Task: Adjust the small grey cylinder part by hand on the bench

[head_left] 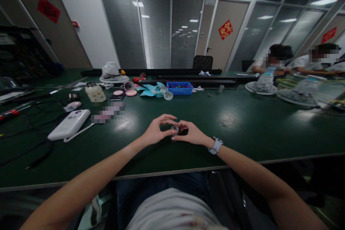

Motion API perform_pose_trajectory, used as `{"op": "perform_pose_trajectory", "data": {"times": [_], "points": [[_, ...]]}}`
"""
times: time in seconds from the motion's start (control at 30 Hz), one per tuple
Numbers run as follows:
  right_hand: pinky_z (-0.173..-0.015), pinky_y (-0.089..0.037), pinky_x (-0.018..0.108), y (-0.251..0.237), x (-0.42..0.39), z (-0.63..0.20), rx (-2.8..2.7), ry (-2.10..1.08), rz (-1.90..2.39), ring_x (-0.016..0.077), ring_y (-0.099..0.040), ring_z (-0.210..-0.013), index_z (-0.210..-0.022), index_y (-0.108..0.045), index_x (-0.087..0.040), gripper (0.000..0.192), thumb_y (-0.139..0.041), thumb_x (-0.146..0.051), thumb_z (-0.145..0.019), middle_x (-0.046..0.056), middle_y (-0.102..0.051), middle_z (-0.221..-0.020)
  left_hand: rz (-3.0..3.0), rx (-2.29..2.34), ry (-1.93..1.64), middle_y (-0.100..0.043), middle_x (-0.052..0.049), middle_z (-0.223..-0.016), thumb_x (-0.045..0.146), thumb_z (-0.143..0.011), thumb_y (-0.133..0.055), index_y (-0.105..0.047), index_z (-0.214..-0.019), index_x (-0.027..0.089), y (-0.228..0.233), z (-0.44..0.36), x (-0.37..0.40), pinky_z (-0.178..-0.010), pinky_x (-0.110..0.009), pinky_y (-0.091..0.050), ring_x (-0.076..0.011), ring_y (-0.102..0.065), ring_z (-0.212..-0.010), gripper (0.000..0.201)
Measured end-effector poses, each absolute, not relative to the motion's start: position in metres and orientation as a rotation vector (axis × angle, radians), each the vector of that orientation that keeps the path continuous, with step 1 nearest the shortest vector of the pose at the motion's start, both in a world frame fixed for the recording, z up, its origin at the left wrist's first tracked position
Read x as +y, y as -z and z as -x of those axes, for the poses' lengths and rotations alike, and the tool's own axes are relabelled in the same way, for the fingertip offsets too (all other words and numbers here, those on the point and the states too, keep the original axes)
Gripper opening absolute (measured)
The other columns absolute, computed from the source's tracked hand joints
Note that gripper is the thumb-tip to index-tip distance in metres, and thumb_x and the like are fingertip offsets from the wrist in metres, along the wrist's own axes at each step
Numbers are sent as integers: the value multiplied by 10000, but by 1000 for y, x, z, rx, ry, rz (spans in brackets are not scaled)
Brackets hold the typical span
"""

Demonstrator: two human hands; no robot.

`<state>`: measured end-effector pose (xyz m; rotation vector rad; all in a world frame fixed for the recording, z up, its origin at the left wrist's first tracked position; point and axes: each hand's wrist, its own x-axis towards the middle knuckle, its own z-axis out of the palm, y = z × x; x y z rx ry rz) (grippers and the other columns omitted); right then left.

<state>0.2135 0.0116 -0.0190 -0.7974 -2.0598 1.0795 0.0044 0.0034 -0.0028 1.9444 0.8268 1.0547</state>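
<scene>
A small round greyish part (pixel 175 128) with a dark centre sits between my two hands, just above the green table. Its exact kind is too small to make out. My left hand (pixel 158 129) presses its thumb to the near left side of the part, while its fingers arch over the far side. From the right, my right hand (pixel 192 133), with a pale watch (pixel 216 145) at the wrist, closes on the part with its thumb below and its fingers curled behind. The hands partly hide the part.
On the green table (pixel 199 111) are a blue basket (pixel 179 88), light-blue fan blades (pixel 152 90), a small grey cylinder (pixel 221 88), a bottle (pixel 95 92) and a white power bank (pixel 70 124). Cables (pixel 27 122) lie left. Other people sit far right beside fan parts (pixel 261 88).
</scene>
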Motion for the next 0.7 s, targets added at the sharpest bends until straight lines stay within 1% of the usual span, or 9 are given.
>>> {"op": "perform_pose_trajectory", "data": {"times": [0.1,0.2,0.4,0.57,0.7], "points": [[-764,-542,334,19,12,-213,-2059,-1074,805,173,-659,-793,-953,-616,-158,412,-816,-392,-679,24,-681,-876,-1952,794,-1022,-753,-101,-1054,259,-799,-750,-567,-1223,171,2,-5,2,-1030,-413,-398,-262,-627,-1146,470],[-771,-548,334,19,11,-213,-2063,-1086,800,175,-666,-806,-953,-613,-162,403,-814,-383,-683,26,-687,-887,-1951,795,-1031,-765,-100,-993,257,-786,-762,-571,-1221,160,2,-5,2,-1030,-414,-404,-266,-612,-1170,485],[-783,-553,346,17,10,-213,-2069,-1095,802,181,-673,-820,-960,-613,-163,395,-808,-380,-694,33,-693,-900,-1948,828,-1075,-775,-73,-872,250,-740,-799,-584,-1160,150,0,-6,2,-1022,-422,-407,-257,-650,-1088,482],[-779,-549,343,17,10,-213,-2065,-1094,809,181,-670,-820,-961,-618,-158,398,-812,-375,-690,36,-694,-898,-1941,851,-1093,-765,-64,-866,261,-722,-811,-614,-1099,151,1,-5,3,-986,-403,-434,-250,-683,-1006,439],[-768,-542,333,16,9,-213,-2058,-1091,813,171,-662,-801,-949,-620,-153,385,-811,-365,-691,29,-686,-874,-1924,865,-1101,-753,-51,-836,278,-708,-822,-608,-1094,147,2,-5,4,-919,-381,-475,-234,-708,-899,460]]}}
